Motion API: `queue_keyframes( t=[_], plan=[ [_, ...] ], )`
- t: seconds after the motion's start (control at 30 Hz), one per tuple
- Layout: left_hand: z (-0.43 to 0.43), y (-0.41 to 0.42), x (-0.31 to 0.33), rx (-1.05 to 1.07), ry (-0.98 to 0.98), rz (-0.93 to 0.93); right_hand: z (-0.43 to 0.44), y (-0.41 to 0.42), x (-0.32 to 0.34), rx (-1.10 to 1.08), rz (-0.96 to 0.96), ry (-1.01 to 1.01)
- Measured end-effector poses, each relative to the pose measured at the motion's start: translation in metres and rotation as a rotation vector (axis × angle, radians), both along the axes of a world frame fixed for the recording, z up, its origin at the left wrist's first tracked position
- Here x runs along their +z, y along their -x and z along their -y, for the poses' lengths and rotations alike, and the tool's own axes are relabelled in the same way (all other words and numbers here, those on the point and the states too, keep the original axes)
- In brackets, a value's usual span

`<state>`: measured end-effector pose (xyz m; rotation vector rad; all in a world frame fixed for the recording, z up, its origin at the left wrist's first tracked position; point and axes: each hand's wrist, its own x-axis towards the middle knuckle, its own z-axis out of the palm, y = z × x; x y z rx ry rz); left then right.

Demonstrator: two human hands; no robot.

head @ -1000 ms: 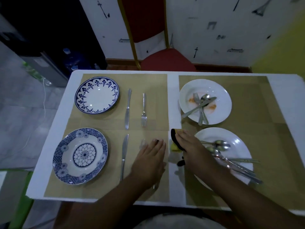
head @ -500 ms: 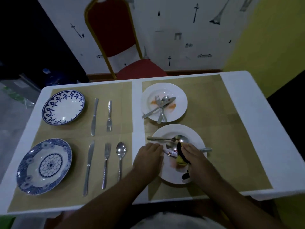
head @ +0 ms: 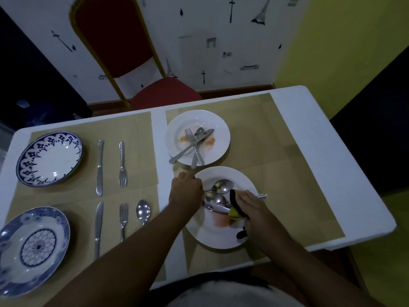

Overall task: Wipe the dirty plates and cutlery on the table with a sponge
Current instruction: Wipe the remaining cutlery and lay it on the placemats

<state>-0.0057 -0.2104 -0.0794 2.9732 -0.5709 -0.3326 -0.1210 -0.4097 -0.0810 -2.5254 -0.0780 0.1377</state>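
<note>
Right hand (head: 254,209) is down on the near white plate (head: 212,235), fingers curled tight around the yellow-and-black sponge (head: 235,212), whose long axis runs roughly away from the person, black edge pointing to the far side, yellow end pressed onto the plate at the tip of a knife (head: 218,208). Just ahead of that grip lie two spoons (head: 218,198), bowls side by side, the upper one with its handle running left toward the left hand (head: 186,191). That left hand is closed at the plate's left rim, fingers bunched over the spoon handle (whether it truly pinches the handle, I cannot tell). A metal handle end (head: 262,196) pokes out to the right from under the right hand. Below the sponge, a reddish smear (head: 221,221) stains the plate. Beyond the sponge hand, the far white plate (head: 219,149) holds a fork, spoon and knife crossed in a bundle (head: 194,145), handles pointing toward the person, with orange residue beside them. Well left of both hands, two blue-patterned plates (head: 49,158) sit empty on the tan placemats (head: 137,134), with clean knives, forks and one spoon (head: 143,211) laid parallel between them and the left forearm, handles toward the person.
</note>
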Motion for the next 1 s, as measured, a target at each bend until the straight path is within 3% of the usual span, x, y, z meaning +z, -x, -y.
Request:
queue_keyframes(
  t=[0.27,0.43,0.57,0.87,1.0],
  plan=[
    [-0.017,0.015,0.023,0.330,0.353,-0.524,-0.005,-0.008,0.022,-0.005,0.013,-0.081],
    [-0.017,0.043,0.051,0.599,0.790,-0.861,-0.022,-0.009,0.038,0.157,0.045,-0.118],
    [-0.016,0.064,0.053,0.626,0.878,-0.856,-0.022,-0.010,0.016,0.417,0.081,0.074],
    [-0.016,0.083,0.056,0.670,0.859,-0.846,-0.031,0.004,0.005,0.466,0.184,0.181],
    [-0.016,0.090,0.057,0.710,0.895,-0.828,-0.013,-0.006,0.005,0.436,0.140,0.219]
  ],
)
